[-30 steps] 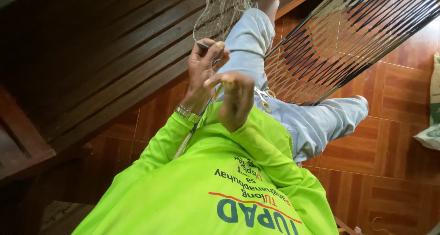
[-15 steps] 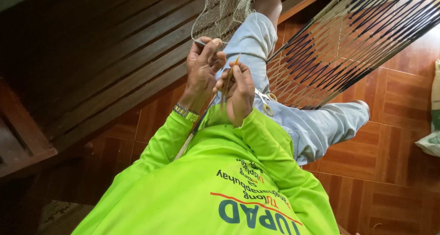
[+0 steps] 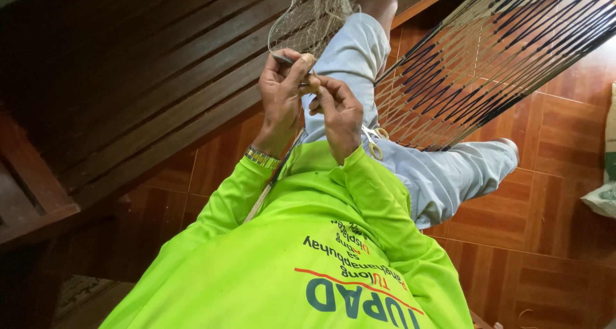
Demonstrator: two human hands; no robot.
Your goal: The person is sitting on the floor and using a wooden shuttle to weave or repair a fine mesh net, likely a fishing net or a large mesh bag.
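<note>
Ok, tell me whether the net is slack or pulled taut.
Taut: the net stretches straight from both hands, left hand and right hand, pinching it.

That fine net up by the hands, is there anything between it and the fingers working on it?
Nothing visible does. The left hand pinches a thin dark tool right at the lower edge of the fine net, and the right hand meets it there, fingertips together. The striped hammock hangs off to one side.

net (image 3: 314, 14) above hands | hammock (image 3: 507, 59) right | scissors (image 3: 375, 143) on lap
</note>
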